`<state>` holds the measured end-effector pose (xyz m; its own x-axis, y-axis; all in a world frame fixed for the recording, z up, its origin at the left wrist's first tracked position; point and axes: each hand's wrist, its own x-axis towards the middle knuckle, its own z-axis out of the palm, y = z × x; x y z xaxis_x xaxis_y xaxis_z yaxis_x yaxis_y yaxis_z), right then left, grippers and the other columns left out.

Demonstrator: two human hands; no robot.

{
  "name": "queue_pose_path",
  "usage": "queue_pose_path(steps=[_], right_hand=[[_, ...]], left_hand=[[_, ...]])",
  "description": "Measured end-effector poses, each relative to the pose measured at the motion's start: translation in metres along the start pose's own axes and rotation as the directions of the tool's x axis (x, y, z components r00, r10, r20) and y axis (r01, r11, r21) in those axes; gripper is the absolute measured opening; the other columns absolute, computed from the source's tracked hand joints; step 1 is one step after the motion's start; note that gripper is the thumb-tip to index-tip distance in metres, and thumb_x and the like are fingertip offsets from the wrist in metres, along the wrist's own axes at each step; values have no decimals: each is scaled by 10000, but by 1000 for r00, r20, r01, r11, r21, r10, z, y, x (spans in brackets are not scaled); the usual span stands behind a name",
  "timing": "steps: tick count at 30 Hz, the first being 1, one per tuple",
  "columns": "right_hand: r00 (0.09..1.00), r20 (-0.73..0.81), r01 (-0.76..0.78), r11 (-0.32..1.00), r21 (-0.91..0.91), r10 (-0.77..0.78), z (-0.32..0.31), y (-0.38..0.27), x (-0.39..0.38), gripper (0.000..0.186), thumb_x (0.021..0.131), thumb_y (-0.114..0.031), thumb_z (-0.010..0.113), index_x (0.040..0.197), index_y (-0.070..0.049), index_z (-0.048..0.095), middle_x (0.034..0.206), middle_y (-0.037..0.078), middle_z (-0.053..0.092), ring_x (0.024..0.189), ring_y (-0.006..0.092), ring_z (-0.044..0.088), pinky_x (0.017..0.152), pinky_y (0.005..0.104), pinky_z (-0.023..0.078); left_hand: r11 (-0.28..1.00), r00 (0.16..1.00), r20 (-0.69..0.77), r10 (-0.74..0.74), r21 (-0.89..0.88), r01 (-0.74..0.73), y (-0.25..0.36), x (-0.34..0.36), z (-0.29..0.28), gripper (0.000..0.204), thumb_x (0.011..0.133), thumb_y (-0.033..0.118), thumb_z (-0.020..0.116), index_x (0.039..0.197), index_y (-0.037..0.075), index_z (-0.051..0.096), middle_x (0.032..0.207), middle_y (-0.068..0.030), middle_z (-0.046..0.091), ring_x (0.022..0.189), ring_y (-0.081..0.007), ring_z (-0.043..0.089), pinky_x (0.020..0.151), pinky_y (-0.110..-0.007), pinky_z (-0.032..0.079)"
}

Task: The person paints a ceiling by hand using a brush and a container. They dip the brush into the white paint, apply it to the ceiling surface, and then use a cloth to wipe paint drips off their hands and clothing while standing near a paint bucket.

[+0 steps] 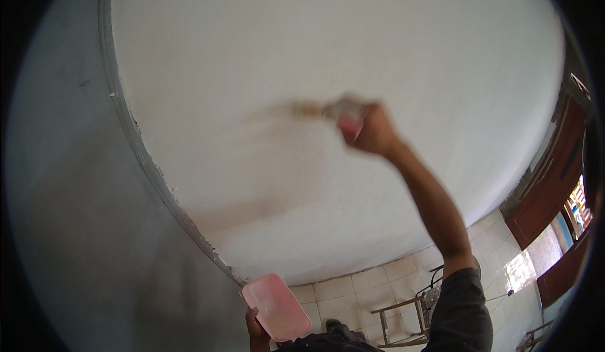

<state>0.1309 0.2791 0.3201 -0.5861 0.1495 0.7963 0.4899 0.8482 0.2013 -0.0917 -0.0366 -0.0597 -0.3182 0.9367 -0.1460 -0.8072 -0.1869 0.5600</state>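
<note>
With my right arm stretched out, my right hand (373,130) is closed around a paintbrush (343,109). Its bristles point left against the white wall (252,56), and motion blurs the brush. Part of the brush near my fingers looks pinkish red. Low in the view, my left hand (256,324) grips the side of a pink plastic tub (276,308) with rounded corners. The tub is tilted, and a whitish smear shows on its inside; how much it holds I cannot tell.
A grey-blue wall (69,163) meets the white one at a corner with a cable strip (135,139). Below, a wooden stool or ladder frame (403,322) stands on the tiled floor (362,283), near my right side. At far right are reddish-brown door panels (548,182).
</note>
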Motion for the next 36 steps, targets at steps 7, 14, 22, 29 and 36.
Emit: queue_pose_path(steps=[7,14,22,29,36], right_hand=[[935,-343,-36,941,-336,-86,-38,6,49,362,680,-42,716,1027,-75,619,972,91,648,705,237,658,604,284,543],[739,664,-52,973,223,-113,121,-96,-133,468,728,-135,612,1182,-239,572,1058,87,609,803,274,635,637,376,539],[978,-198,-45,992,118,68,-28,-23,58,301,692,-37,662,990,-74,641,952,82,654,733,224,658,621,280,534],[993,-95,55,994,-96,-64,66,-57,11,469,712,-113,719,1156,-87,568,1046,95,635,834,244,658,700,317,548],[942,332,-134,967,217,56,137,-139,-35,228,742,-110,611,968,-137,633,860,120,612,740,287,611,571,389,497]], left_hand=[[997,995,-72,-62,46,66,-9,3,4,568,798,301,489,1253,-34,420,1170,-175,541,1067,-321,541,931,-439,425],[995,996,-44,-84,-49,82,4,15,-17,554,795,281,501,1250,-25,426,1170,-180,545,1070,-325,545,911,-435,446],[995,998,-66,2,-99,-9,20,3,-23,577,791,267,498,1284,-11,388,1199,-184,528,1081,-337,541,937,-463,437],[994,998,-60,-31,-107,24,39,-1,-22,554,798,267,489,1265,-20,408,1179,-183,545,1074,-333,549,926,-455,446],[995,998,-63,29,-94,-35,59,-15,-45,549,807,280,491,1258,-23,417,1174,-185,551,1046,-333,567,915,-453,455]])
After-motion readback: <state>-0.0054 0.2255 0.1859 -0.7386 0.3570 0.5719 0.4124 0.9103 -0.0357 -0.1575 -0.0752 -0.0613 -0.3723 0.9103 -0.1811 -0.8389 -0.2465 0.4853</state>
